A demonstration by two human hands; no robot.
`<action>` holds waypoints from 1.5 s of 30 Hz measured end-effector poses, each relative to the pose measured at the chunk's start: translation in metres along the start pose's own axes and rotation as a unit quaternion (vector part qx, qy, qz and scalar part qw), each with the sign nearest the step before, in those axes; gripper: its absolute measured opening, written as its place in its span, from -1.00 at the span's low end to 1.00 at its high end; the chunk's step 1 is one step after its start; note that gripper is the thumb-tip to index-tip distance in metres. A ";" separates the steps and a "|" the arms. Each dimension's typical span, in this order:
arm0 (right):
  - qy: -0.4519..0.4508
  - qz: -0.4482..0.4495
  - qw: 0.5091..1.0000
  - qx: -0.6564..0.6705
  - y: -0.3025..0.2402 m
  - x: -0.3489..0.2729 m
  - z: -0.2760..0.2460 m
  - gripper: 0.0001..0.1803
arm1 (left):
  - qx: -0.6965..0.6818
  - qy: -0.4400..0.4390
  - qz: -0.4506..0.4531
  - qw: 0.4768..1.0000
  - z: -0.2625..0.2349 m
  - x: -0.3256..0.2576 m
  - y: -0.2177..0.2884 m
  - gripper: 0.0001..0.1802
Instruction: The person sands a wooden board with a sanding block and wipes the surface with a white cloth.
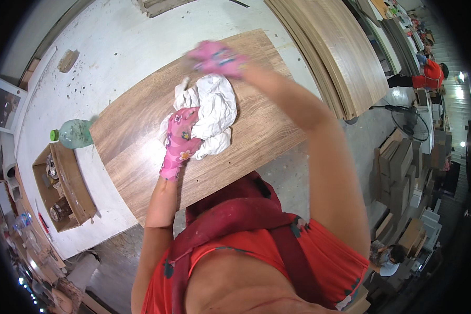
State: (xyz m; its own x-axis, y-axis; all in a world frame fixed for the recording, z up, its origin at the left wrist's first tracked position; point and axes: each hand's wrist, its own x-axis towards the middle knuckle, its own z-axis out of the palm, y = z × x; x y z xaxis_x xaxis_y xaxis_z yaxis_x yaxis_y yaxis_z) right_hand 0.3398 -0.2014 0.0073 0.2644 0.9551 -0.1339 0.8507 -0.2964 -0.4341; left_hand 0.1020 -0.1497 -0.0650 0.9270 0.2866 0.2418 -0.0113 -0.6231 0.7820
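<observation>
A wood-grain board [136, 120] lies flat on a white worktable, its near edge overhanging towards me. My left hand [181, 137], in a pink flowered glove, presses on a crumpled white cloth [216, 107] near the middle of the board. Its fingers go partly into the folds of the cloth. My right hand [218, 58], in a matching pink glove, is over the far part of the board, just beyond the cloth. Motion smears its fingers, so I cannot tell whether they grip anything. Two small dark holes show near the board's near edge.
On the white table [107, 193] at the left stand a cardboard box [74, 180] with tape rolls and a pale green bottle [74, 134]. A small block [68, 61] lies farther back. Stacked boards [329, 47] rise at the right. Two other people are in the right background.
</observation>
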 end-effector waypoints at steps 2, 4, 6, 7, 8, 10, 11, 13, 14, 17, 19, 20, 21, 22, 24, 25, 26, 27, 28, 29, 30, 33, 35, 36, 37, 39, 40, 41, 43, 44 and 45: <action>0.073 0.091 0.993 -0.005 0.048 -0.036 -0.030 -0.61 | 0.030 0.005 0.007 1.000 -0.001 0.000 0.002 -0.31; 0.089 0.181 0.979 -0.035 0.139 -0.058 -0.041 -0.60 | 0.035 -0.002 0.012 0.999 0.002 0.001 0.003 -0.31; 0.128 0.181 0.974 -0.039 0.171 -0.061 -0.045 -0.59 | 0.023 0.001 -0.002 1.000 0.002 -0.002 -0.001 -0.31; 0.166 0.145 0.975 -0.039 0.173 -0.065 -0.044 -0.59 | -0.012 0.001 -0.021 1.000 0.004 -0.004 -0.003 -0.31; 0.204 0.110 0.972 -0.040 0.175 -0.069 -0.042 -0.59 | -0.048 0.001 -0.039 0.998 0.005 -0.005 -0.006 -0.30; 0.201 0.129 0.971 -0.031 0.156 -0.052 -0.026 -0.58 | -0.015 -0.024 -0.038 0.999 0.000 -0.001 0.000 -0.31; 0.202 0.140 0.969 -0.026 0.143 -0.046 -0.022 -0.58 | -0.046 -0.018 -0.046 0.998 0.001 -0.001 -0.002 -0.32; 0.211 0.125 0.969 -0.034 0.144 -0.044 -0.019 -0.57 | -0.111 -0.004 -0.065 0.992 0.003 -0.002 -0.003 -0.33; 0.214 0.119 0.969 -0.039 0.145 -0.048 -0.018 -0.57 | 0.007 -0.022 -0.027 0.999 0.000 0.000 0.001 -0.35; 0.171 0.151 0.973 -0.021 0.141 -0.067 -0.019 -0.57 | 0.020 -0.015 -0.020 0.999 -0.001 0.001 0.004 -0.36; 0.181 0.177 0.967 0.023 0.131 -0.088 -0.014 -0.57 | -0.024 -0.020 -0.025 0.999 -0.001 0.002 0.001 -0.34; 0.185 0.188 0.964 0.044 0.124 -0.099 -0.011 -0.57 | -0.028 -0.009 -0.023 0.999 0.001 0.000 -0.001 -0.34; 0.179 0.199 0.962 0.046 0.117 -0.111 -0.009 -0.56 | -0.031 0.001 -0.020 0.999 0.002 -0.001 -0.002 -0.33; 0.173 0.213 0.960 0.046 0.108 -0.127 -0.009 -0.56 | -0.037 0.001 -0.012 0.999 0.002 0.000 -0.003 -0.33; 0.169 0.230 0.956 0.073 0.087 -0.158 -0.004 -0.56 | -0.085 0.002 -0.030 0.996 0.005 0.000 -0.007 -0.34; 0.171 0.234 0.952 0.101 0.077 -0.175 0.000 -0.57 | -0.106 0.005 -0.040 0.994 0.006 -0.001 -0.009 -0.34; 0.178 0.252 0.947 0.095 0.073 -0.193 0.009 -0.60 | -0.132 0.010 -0.047 0.990 0.009 -0.002 -0.011 -0.35; 0.186 0.269 0.941 0.088 0.071 -0.211 0.018 -0.62 | -0.145 0.007 -0.046 0.988 0.009 -0.001 -0.010 -0.35; 0.172 0.271 0.945 0.069 0.063 -0.229 0.022 -0.62 | -0.156 0.005 -0.047 0.987 0.008 -0.001 -0.011 -0.35; 0.159 0.272 0.948 0.050 0.057 -0.249 0.025 -0.63 | -0.167 0.004 -0.048 0.985 0.008 0.000 -0.011 -0.35; 0.176 0.241 0.953 0.045 0.055 -0.273 0.032 -0.63 | -0.162 0.009 -0.040 0.986 0.009 0.000 -0.016 -0.36; 0.193 0.238 0.951 0.048 0.046 -0.339 0.057 -0.65 | -0.116 0.011 -0.025 0.993 0.012 -0.003 -0.026 -0.36; 0.134 0.262 0.948 0.121 0.031 -0.375 0.050 -0.63 | -0.049 -0.008 -0.023 0.998 0.009 0.003 -0.019 -0.36; 0.103 0.273 0.944 0.157 0.023 -0.386 0.048 -0.63 | -0.019 -0.024 -0.005 1.000 0.004 0.003 -0.016 -0.35; 0.130 0.284 0.937 0.155 0.018 -0.392 0.052 -0.62 | -0.033 -0.016 -0.003 0.999 0.004 0.002 -0.017 -0.36; 0.180 0.300 0.925 0.150 0.015 -0.399 0.058 -0.61 | -0.059 0.003 -0.003 0.998 0.005 -0.003 -0.019 -0.36; 0.225 0.307 0.912 0.152 0.013 -0.393 0.059 -0.60 | -0.022 0.013 -0.003 1.000 0.006 -0.002 -0.009 -0.38; 0.243 0.297 0.914 0.137 0.013 -0.383 0.063 -0.60 | -0.041 0.011 -0.006 0.999 0.007 -0.003 -0.007 -0.38; 0.279 0.269 0.916 0.107 0.022 -0.356 0.073 -0.60 | -0.074 0.013 -0.011 0.997 0.007 -0.003 -0.007 -0.39; 0.301 0.230 0.922 0.074 0.030 -0.343 0.075 -0.59 | -0.119 0.005 -0.034 0.992 0.007 -0.001 -0.008 -0.40; 0.297 0.220 0.928 0.057 0.041 -0.326 0.072 -0.59 | -0.047 0.001 -0.041 0.998 0.007 0.000 -0.007 -0.42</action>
State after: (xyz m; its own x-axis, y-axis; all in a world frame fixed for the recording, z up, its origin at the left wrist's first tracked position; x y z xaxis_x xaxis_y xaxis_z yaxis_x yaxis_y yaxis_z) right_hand 0.2557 -0.5246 -0.0313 0.8069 0.5630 0.1786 0.5566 -0.6235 -0.5490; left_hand 0.1046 -0.1502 -0.0743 0.9257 0.3350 0.1757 0.0294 -0.5267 0.8495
